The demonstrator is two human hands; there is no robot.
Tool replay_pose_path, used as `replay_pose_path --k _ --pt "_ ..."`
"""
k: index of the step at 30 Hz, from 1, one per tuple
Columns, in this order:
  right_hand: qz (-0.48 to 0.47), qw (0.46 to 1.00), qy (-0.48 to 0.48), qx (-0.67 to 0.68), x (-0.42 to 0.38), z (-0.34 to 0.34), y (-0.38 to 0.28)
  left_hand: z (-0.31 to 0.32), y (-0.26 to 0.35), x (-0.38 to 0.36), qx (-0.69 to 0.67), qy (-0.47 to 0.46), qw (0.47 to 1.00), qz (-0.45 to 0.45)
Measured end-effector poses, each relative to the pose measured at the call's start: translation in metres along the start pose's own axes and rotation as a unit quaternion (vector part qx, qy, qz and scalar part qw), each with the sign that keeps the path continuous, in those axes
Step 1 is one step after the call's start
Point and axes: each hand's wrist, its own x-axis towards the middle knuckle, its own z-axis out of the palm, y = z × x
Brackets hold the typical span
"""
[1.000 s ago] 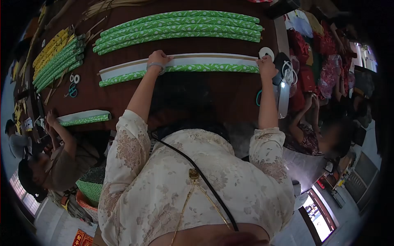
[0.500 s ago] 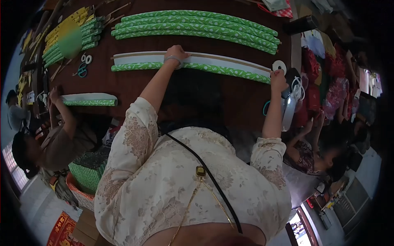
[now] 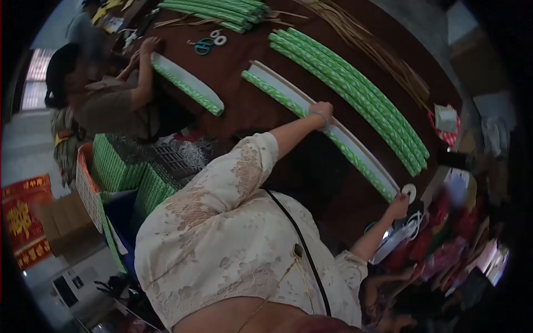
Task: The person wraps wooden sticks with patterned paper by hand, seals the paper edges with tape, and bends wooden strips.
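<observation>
A long sheet of green-and-white patterned wrapping paper (image 3: 355,161) lies on the dark brown table, partly rolled, with its white inside showing. Along its upper edge runs a thin pale brown stick (image 3: 283,82). My left hand (image 3: 321,115) is closed over the stick and paper edge near the middle of the length. At the near right end, my right hand (image 3: 397,206) pinches the end of the stick and paper, though its fingertips are small to see. A white roll of tape (image 3: 410,191) sits right beside my right hand.
Several green-wrapped rolls (image 3: 355,100) lie beyond the sheet, with thin brown sticks (image 3: 377,53) behind them. Teal scissors (image 3: 202,46) and white tape rolls (image 3: 220,40) lie at the far left. A co-worker (image 3: 111,100) handles another green sheet (image 3: 189,86). A black cylinder (image 3: 456,160) stands at right.
My view has turned to the left, so the table and sheet now run diagonally. Both hands are still on the paper and stick, in nearly the same places.
</observation>
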Motion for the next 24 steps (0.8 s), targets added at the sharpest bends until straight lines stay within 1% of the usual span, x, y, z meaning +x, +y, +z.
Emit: replay_pose_path --k 2,4,6,8,9,10,11,12,13,14,16,17,18,20,21,23,24 --pt "0.004 1.000 -0.014 0.007 0.001 -0.005 0.001 0.003 0.001 -0.002 -0.010 0.005 1.000 -0.002" --pt "0.048 0.996 -0.032 -0.063 0.004 -0.017 -0.008 0.005 -0.001 0.002 -0.032 0.011 0.999 -0.002" --pt "0.024 0.999 -0.016 -0.028 0.007 -0.001 0.007 0.006 -0.002 0.001 -0.043 0.012 0.999 0.005" --pt "0.027 0.997 -0.011 -0.065 0.007 -0.003 0.005 0.009 -0.004 0.003 -0.050 0.021 0.998 0.012" --pt "0.049 0.995 -0.027 -0.082 0.009 -0.003 0.005 0.008 -0.003 0.001 -0.052 0.026 0.998 0.008" --pt "0.043 0.996 -0.026 -0.078 0.010 -0.003 0.006 0.006 -0.002 -0.001 -0.051 0.016 0.999 0.007" --pt "0.060 0.996 -0.030 -0.056 0.011 -0.003 0.007 0.004 -0.002 -0.002 -0.049 0.005 0.999 0.007" --pt "0.078 0.996 -0.034 -0.032 0.011 -0.004 0.001 0.005 -0.003 0.002 -0.049 0.011 0.999 0.002" --pt "0.077 0.995 -0.025 -0.054 0.002 -0.030 -0.031 0.009 -0.004 0.007 -0.038 0.006 0.999 -0.001" --pt "0.073 0.996 -0.027 -0.051 0.002 -0.026 -0.041 0.015 -0.005 0.012 -0.027 -0.001 1.000 -0.004" --pt "-0.061 0.995 0.013 0.072 -0.004 -0.025 -0.062 0.010 -0.001 0.008 -0.020 -0.015 1.000 -0.015" --pt "-0.115 0.990 0.029 0.080 -0.010 -0.022 -0.075 0.006 0.000 0.006 -0.015 -0.030 0.999 -0.021" --pt "-0.117 0.989 0.030 0.085 -0.020 -0.033 -0.101 0.004 0.000 0.005 -0.013 -0.026 0.999 -0.024" --pt "-0.158 0.983 0.013 0.097 -0.039 -0.054 -0.151 0.004 0.000 0.002 -0.010 -0.021 1.000 -0.010" --pt "-0.159 0.982 0.015 0.101 -0.045 -0.053 -0.168 0.004 0.000 0.002 -0.009 -0.017 1.000 -0.010" --pt "-0.245 0.960 -0.080 0.109 -0.055 -0.043 -0.193 0.005 0.001 0.000 -0.009 0.007 1.000 -0.011" --pt "-0.246 0.960 -0.079 0.110 -0.060 -0.033 -0.203 0.004 0.001 -0.001 -0.009 0.008 1.000 -0.011"
